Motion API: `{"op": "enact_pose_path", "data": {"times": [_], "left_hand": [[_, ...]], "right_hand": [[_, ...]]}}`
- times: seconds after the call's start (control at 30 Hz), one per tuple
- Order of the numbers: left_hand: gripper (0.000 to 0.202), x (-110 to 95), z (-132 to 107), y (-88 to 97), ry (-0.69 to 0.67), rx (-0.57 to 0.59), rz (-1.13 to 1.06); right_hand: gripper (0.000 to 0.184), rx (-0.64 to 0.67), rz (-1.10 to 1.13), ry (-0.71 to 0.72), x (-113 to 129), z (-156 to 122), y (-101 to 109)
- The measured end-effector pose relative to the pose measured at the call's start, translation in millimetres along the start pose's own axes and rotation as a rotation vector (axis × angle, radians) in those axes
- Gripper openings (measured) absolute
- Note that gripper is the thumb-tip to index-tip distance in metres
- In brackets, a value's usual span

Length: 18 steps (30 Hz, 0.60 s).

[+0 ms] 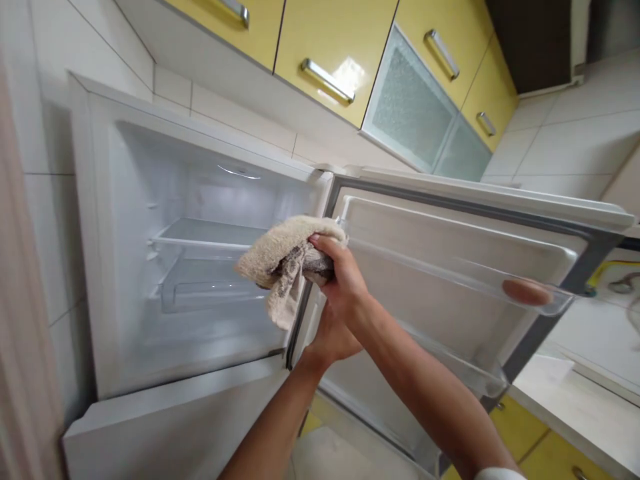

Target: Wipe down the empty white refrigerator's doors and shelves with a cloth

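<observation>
A beige terry cloth (285, 250) with grey-brown patches is bunched up in front of the open fridge, one end hanging down. My right hand (345, 273) is closed on it, with the thumb laid on top. Just below, my left hand (333, 337) is against the underside of the right hand; its fingers are mostly hidden, so I cannot tell whether they grip the cloth. Behind the cloth is the fridge compartment (130, 267) with a glass shelf (205, 232) and a clear drawer (210, 293). The fridge door (430, 247) stands open on the right.
On the door's upper clear rack (465, 277) lies a reddish-brown oval thing (527, 291). Yellow cabinets (330, 40) with metal handles hang above the fridge. A white lower door (175, 420) is beneath the compartment. At the lower right is a pale countertop (590, 407).
</observation>
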<state>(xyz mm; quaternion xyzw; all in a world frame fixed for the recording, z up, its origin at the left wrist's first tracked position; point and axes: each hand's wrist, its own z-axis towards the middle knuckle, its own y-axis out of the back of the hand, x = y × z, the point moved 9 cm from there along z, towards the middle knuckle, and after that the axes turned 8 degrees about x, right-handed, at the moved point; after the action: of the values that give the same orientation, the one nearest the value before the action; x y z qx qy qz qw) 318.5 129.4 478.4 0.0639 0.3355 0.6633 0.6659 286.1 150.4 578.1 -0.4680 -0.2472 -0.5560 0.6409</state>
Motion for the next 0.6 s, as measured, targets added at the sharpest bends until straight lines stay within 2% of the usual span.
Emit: {"op": "enact_pose_path", "data": {"times": [0.1,0.2,0.33,0.4,0.43,0.5,0.6], "left_hand": [[0.039,-9.4,0.8,-1.6,-0.041,0.059,0.095],[0.027,-14.3,1.6,-1.0,-0.029,0.101,0.212],[0.022,-18.1,3.8,4.4,-0.021,0.076,0.267],[0.022,-19.5,4.7,5.6,-0.028,0.066,0.273],[0.023,-19.9,5.0,5.8,-0.033,0.063,0.275],[0.023,-20.3,4.8,6.0,-0.04,0.055,0.28],[0.023,-20.4,3.7,4.7,-0.052,0.048,0.295]], "right_hand": [[0.051,-0.04,-0.302,0.379,58.3,1.0,-7.6],[0.06,-0.125,-0.764,0.749,119.5,4.7,-14.6],[0.066,-0.335,-1.335,0.957,175.6,16.9,-14.6],[0.064,-0.396,-1.603,1.0,190.8,21.5,-17.7],[0.062,-0.386,-1.73,1.003,193.6,25.1,-20.6],[0.06,-0.249,-1.962,0.947,188.0,37.9,-27.4],[0.062,0.227,-2.192,0.66,153.4,65.8,-34.5]]}}
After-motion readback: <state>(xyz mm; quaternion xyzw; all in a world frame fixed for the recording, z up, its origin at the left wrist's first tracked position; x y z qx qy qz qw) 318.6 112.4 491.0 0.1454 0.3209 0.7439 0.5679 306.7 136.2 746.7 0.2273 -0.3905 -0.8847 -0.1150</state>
